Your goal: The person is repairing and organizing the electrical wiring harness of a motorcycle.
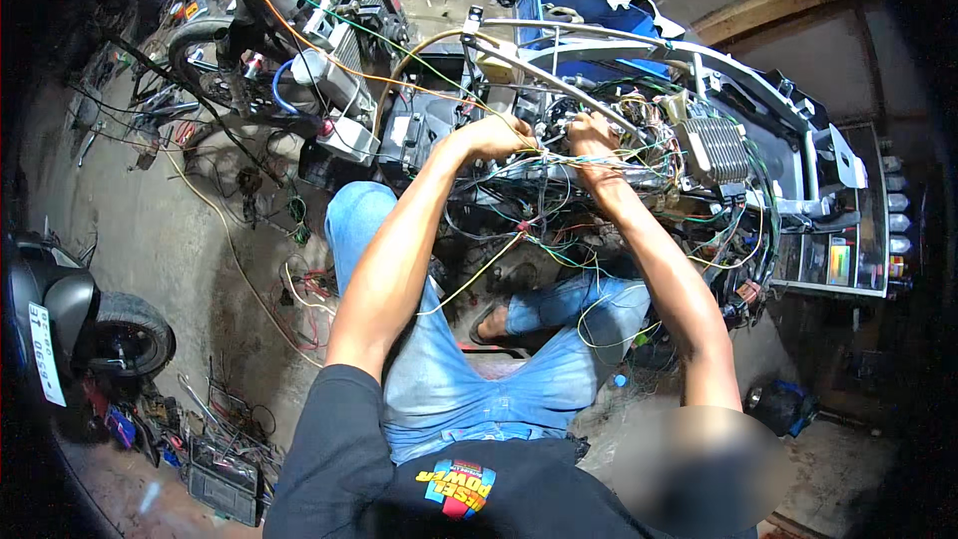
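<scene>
Both my hands work over the tangled wiring harness of a stripped vehicle frame. My left hand is closed, its fingertips pinching thin wires near the middle of the harness. Just to its right, my right hand has its fingers curled tight among the wires; what lies inside them is hidden. Loose coloured wires run between the two hands and hang below them. A yellow-green wire trails down from a red connector toward my knee. Right of my right hand sits a finned metal box.
A blue crate stands behind the frame. At the far left is a scooter's rear wheel. An opened tool case and scattered parts lie on the floor. Bottles line the right side. Long wires cross overhead from the upper left.
</scene>
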Demonstrator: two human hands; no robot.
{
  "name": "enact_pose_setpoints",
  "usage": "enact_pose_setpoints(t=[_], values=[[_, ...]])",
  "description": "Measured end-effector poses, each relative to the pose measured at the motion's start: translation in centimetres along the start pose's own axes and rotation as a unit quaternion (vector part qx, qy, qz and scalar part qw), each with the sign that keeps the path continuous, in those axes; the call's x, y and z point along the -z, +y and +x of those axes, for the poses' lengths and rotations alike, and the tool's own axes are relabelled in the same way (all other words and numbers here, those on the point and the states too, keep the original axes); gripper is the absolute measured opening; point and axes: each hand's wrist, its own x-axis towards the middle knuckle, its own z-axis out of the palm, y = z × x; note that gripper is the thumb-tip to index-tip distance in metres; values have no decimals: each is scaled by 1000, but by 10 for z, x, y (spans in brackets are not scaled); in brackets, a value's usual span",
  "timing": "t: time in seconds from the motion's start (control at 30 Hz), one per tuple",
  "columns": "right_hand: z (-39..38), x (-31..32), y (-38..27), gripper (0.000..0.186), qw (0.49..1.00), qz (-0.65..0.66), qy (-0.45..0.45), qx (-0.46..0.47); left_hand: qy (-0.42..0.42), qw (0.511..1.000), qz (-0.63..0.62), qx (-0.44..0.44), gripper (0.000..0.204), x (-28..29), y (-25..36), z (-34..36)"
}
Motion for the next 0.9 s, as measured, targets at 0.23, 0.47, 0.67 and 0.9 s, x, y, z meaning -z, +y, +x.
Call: enact_pose_setpoints(t=[0.23,0.47,0.67,0.9], values=[[1,12,-4,12,997,-25,54,45,18,998,53,-43,35,6,5,-5],[5,18,-13,12,992,-90,9,89,10,996,94,-8,36,16,1,0],[-8,19,12,14,994,102,26,22,85,996,34,9,30,12,12,5],[13,24,4,24,980,90,-146,-102,284,957,64,-2,27,0,4,8]])
